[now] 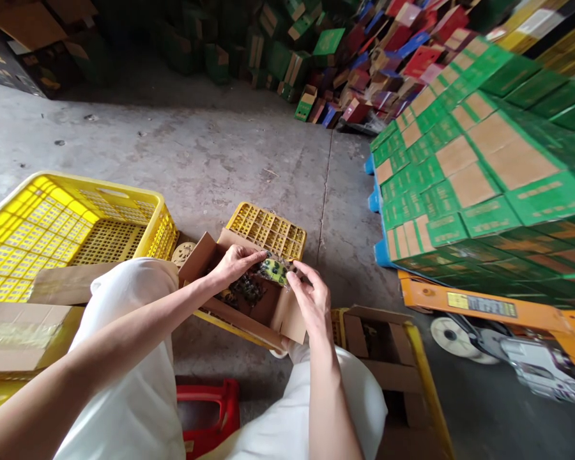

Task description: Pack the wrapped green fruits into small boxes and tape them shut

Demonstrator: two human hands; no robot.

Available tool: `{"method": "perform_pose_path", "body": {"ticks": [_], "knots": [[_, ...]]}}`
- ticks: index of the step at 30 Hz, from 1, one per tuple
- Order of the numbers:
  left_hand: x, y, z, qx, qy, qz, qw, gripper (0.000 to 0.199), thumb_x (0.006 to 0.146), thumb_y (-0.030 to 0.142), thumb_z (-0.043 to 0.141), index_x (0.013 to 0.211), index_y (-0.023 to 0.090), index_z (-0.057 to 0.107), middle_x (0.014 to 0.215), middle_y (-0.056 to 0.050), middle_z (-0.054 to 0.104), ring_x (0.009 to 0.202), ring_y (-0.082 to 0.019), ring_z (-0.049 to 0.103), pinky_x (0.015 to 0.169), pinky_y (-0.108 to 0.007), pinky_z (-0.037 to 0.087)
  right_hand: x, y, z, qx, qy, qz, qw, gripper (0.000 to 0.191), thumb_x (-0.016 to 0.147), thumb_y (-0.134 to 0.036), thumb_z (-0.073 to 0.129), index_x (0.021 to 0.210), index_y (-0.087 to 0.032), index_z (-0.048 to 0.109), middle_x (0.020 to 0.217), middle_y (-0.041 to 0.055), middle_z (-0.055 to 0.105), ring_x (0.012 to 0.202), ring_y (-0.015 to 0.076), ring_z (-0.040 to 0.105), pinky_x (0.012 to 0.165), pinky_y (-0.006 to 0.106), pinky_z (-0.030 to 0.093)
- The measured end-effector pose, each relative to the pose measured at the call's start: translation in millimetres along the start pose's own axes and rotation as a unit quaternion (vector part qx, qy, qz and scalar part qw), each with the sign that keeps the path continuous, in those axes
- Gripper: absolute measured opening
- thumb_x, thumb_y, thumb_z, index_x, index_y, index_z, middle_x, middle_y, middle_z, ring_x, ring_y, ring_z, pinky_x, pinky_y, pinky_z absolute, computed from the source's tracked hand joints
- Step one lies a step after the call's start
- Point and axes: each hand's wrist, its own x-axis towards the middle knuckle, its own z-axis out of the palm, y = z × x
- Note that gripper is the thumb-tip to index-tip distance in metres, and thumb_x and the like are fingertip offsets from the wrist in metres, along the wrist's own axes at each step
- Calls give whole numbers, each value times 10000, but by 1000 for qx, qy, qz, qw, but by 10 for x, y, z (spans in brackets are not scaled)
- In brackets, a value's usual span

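Observation:
Between my hands, above an open cardboard box (287, 314), is a small clear packet (274, 269) with green and dark patches. My left hand (237, 263) pinches its left edge between thumb and fingers. My right hand (312, 292) holds the right edge with thumb and index finger. Inside the box lie several dark packets (248, 291), partly hidden by my left hand and forearm. The box rests on a yellow crate, between my knees.
A large yellow crate (160, 223) stands left, beside a taped carton (23, 332). An upturned yellow crate (268, 231) lies ahead. At right are an open box (383, 367), an orange pallet jack (483, 306) and stacked green boxes (489, 172). Below is a red stool (230, 409).

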Motion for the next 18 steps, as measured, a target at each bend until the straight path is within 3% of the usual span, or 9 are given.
{"method": "perform_pose_path", "body": {"ticks": [3,6,10,13,16,18], "knots": [[27,-39,4,-30,18,-24,999,590,730,717,881,685,141,756,577,-4,638,494,-97,481,489,-234,348,-58,-21,36,-107,-52,-108,987,560,886,-538,850,1393,-321,758,1583,106,631,1504,365,538,1250,559,476],[40,-65,12,-81,9,-76,994,540,678,648,936,732,140,762,649,-36,706,534,-128,601,540,-247,470,-92,12,107,-151,-115,-142,971,637,945,-351,775,1563,-325,620,1573,100,649,1502,339,557,1285,566,446],[37,-70,14,-116,-21,-124,985,513,679,599,958,779,131,773,752,-85,768,593,-149,679,588,-253,524,-101,64,155,-128,-120,-85,981,594,957,-332,702,1544,-278,631,1533,110,696,1421,335,657,1226,539,518],[71,-96,-31,-85,-36,-105,990,526,779,652,875,827,135,798,776,-99,780,638,-173,702,619,-266,539,-92,64,136,-85,-105,-10,991,563,901,-423,764,1439,-263,712,1424,120,767,1315,360,727,1146,547,574],[159,-169,-130,35,-44,-33,998,461,907,603,757,894,146,819,769,-82,773,642,-175,679,607,-262,507,-62,42,106,-52,-89,39,994,532,848,-420,790,1350,-249,756,1327,130,807,1228,369,755,1094,557,589],[224,-237,-214,186,-57,28,980,389,993,498,650,910,157,819,748,-65,760,643,-179,666,602,-260,489,-34,27,89,-47,-89,50,994,508,844,-403,769,1325,-237,757,1275,126,819,1176,357,764,1071,546,593]]}}
